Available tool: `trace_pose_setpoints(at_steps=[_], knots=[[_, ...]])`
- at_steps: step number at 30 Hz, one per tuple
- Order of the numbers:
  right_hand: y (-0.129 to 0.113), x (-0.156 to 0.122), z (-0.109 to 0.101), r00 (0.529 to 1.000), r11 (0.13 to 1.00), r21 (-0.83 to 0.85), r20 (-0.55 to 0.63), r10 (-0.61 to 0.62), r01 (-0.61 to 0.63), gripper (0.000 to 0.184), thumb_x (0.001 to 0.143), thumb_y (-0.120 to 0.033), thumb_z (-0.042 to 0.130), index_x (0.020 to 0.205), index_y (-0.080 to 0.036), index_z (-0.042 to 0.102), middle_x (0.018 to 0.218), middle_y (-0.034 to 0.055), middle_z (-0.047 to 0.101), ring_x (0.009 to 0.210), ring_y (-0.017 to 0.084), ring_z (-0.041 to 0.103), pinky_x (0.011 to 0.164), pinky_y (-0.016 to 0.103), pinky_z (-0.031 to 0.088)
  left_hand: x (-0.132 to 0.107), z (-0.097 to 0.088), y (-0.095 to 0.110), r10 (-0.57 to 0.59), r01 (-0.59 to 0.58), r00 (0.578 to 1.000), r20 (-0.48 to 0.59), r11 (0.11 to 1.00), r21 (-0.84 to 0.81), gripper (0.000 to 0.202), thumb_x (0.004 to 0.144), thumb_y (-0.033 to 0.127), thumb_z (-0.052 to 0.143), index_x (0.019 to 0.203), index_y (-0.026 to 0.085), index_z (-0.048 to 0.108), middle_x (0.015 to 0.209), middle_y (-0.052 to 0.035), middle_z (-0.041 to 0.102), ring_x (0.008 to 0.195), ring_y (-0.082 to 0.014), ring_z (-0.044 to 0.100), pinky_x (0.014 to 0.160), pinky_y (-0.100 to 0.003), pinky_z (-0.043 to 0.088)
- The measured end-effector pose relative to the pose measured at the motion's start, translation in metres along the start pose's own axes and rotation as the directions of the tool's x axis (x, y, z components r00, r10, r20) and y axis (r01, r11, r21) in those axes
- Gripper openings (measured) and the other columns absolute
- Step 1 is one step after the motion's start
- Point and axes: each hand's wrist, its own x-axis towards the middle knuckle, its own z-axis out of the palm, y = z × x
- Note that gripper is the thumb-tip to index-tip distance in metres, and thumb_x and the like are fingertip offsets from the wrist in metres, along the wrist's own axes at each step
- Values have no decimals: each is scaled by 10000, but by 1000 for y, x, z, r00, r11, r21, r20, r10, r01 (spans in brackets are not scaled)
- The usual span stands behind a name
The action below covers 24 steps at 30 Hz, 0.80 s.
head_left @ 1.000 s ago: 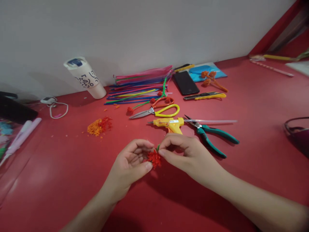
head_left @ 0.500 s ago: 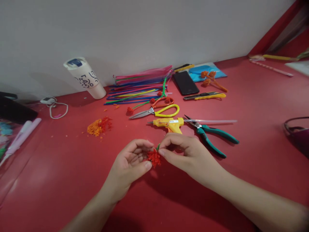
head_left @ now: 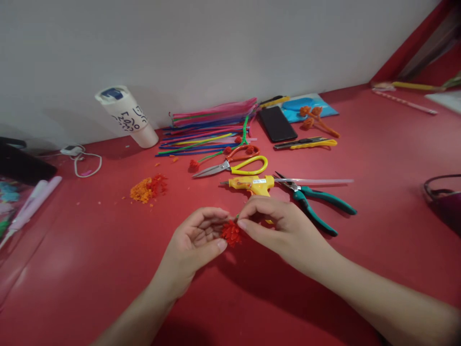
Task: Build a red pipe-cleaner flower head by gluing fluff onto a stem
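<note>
A small red pipe-cleaner flower [head_left: 231,233] with fuzzy petals hangs between my hands, above the table. My right hand [head_left: 277,223] pinches its short green stem between thumb and forefinger. Cupped around the flower's left side is my left hand [head_left: 196,242], its thumb and fingers apart. Its thumb tip comes close to the petals; I cannot tell whether they touch. Just beyond my right hand lies a yellow hot glue gun [head_left: 252,182] with a clear glue stick in its back, partly covered by that hand. Green-handled pliers [head_left: 306,199] rest to its right.
Scissors [head_left: 248,166] lie behind the glue gun, near pipe cleaners [head_left: 205,127] and a green stem with red flowers. A phone [head_left: 276,124], a utility knife [head_left: 306,143] and an orange pipe-cleaner stem [head_left: 320,120] sit farther right. Fuzz clippings [head_left: 142,190] and a white tumbler [head_left: 127,115] stand left.
The red flower has turned a little in my right hand's pinch, and less of its green stem shows. My left hand has barely moved.
</note>
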Motion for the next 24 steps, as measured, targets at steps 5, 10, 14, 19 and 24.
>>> trace_pose_setpoints(at_steps=[5, 10, 14, 19, 24], knots=[[1, 0, 2, 1000, 1000, -9, 2, -13, 13, 142, 768, -127, 550, 641, -187, 567, 630, -32, 565, 584, 90, 490, 537, 198, 383, -3, 1, 4, 4, -3, 1000, -19, 999, 40, 309, 677, 146, 760, 963, 250, 709, 982, -19, 685, 920, -135, 624, 803, -191, 499], [-1, 0, 2, 1000, 1000, -13, 23, 0, 0, 148, 762, -112, 553, 635, -186, 574, 625, -31, 571, 581, 90, 493, 537, 203, 383, -2, 3, 5, -2, 4, 999, -32, 999, 54, 278, 676, 147, 753, 935, 240, 715, 951, -29, 682, 891, -143, 621, 780, -204, 505], [-2, 0, -1, 999, 1000, 3, -41, 3, -3, 97, 790, -193, 554, 717, -190, 617, 686, -10, 611, 633, 114, 539, 567, 220, 411, -1, 3, 4, 7, -7, 998, -63, 1000, 6, 287, 669, 153, 765, 942, 225, 713, 958, -35, 685, 902, -145, 624, 825, -218, 495], [0, 1, -2, 999, 999, 2, -41, 32, -32, 108, 777, -205, 554, 679, -188, 596, 652, -15, 603, 601, 113, 528, 542, 222, 397, 1, 5, 5, 24, -26, 994, -103, 1000, -14, 260, 674, 141, 763, 917, 220, 713, 960, -25, 690, 901, -138, 629, 821, -209, 494], [1, 0, 0, 999, 1000, -8, -31, 23, -23, 142, 783, -169, 532, 648, -186, 572, 645, -17, 586, 610, 109, 515, 559, 222, 395, 1, 6, 7, 35, -35, 993, -112, 999, 6, 229, 699, 147, 749, 910, 229, 716, 956, -22, 700, 902, -137, 632, 816, -209, 494]])
